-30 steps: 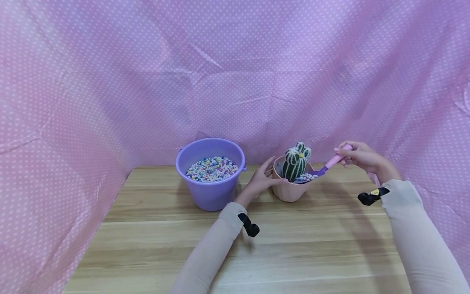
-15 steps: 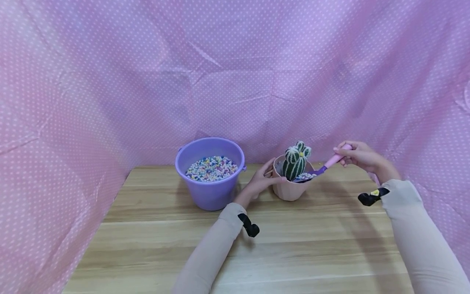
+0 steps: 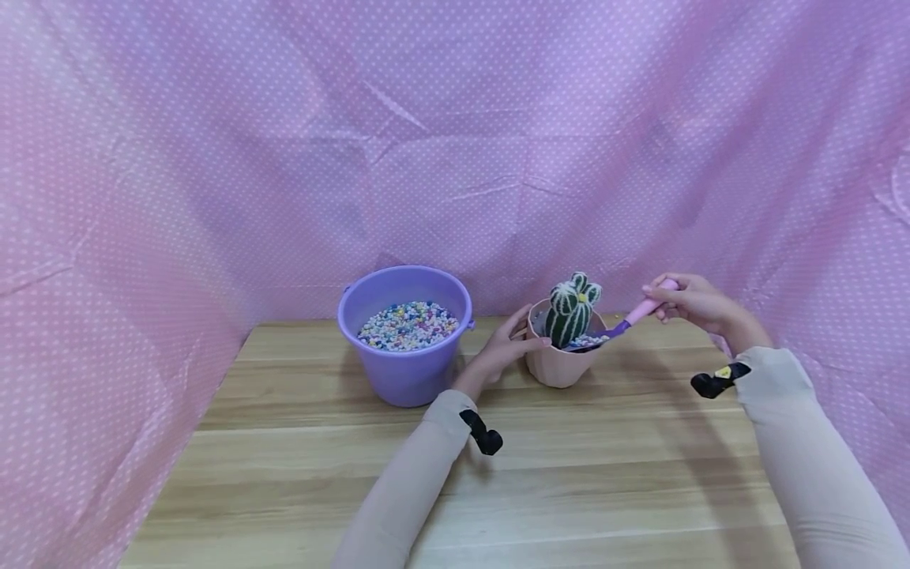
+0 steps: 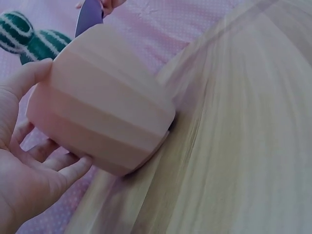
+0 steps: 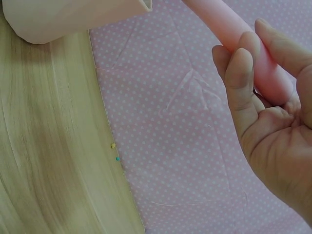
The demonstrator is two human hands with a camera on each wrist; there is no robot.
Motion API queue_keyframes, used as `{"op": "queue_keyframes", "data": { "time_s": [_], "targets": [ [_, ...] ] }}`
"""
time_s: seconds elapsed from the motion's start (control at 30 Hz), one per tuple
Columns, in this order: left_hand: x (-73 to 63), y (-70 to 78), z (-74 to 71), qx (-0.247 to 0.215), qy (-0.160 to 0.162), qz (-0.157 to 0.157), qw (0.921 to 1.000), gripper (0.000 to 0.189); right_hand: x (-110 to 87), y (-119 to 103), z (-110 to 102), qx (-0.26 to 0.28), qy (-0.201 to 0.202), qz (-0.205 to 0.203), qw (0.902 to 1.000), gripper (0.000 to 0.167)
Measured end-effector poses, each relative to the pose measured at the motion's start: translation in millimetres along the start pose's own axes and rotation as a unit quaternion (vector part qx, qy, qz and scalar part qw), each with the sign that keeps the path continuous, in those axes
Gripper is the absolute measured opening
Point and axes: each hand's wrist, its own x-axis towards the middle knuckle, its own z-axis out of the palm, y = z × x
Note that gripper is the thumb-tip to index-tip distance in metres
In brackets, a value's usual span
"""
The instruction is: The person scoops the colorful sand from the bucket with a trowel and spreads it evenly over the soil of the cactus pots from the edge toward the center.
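Note:
A faceted peach flower pot (image 3: 558,370) stands on the table, with a knitted green-and-white cactus (image 3: 567,325) rising from it. My left hand (image 3: 505,348) holds the pot from its left side; the left wrist view shows the thumb at the rim and the fingers spread along the wall (image 4: 97,92). My right hand (image 3: 700,302) grips the pink handle of a small trowel (image 3: 643,309). The purple blade slopes down into the pot beside the cactus, with small beads (image 3: 587,341) on it. Inside the pot, the blade's tip is hidden.
Left of the pot stands a purple bucket (image 3: 405,379) partly filled with multicoloured beads (image 3: 408,325). A yellow bead (image 5: 112,146) and a green bead (image 5: 117,158) lie by the table's edge. Pink dotted cloth (image 3: 455,158) hangs behind the wooden table (image 3: 554,490).
The trowel has shifted slightly left and its blade sits a little lower in the pot, beside the cactus. The left hand keeps its hold on the pot.

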Motion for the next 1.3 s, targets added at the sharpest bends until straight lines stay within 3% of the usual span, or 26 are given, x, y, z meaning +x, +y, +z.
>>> {"op": "queue_keyframes", "data": {
  "time_s": [0.23,0.73,0.87,1.1,1.3],
  "targets": [
    [-6.6,-1.9,11.6,-0.023,0.028,-0.003,0.9993,0.086,-0.6,1,-1,-0.004,0.003,0.008,1.0000,0.011],
    [-19.9,-1.2,30.3,-0.018,0.058,0.007,0.9982,0.089,-4.8,-1,0,-0.020,-0.001,0.020,0.9996,0.016],
    [-17.1,-0.6,27.6,-0.015,0.059,0.006,0.9981,0.086,-5.6,-2,1,-0.032,0.001,0.022,0.9992,0.013],
    [-10.7,-0.1,15.1,-0.014,0.044,-0.033,0.9984,0.073,-5.4,-2,4,-0.038,0.003,0.021,0.9991,0.011],
    [-10.1,-2.9,15.9,-0.029,0.038,-0.039,0.9981,0.073,-7.2,-1,6,-0.033,0.008,0.016,0.9993,0.012]
  ]
}}
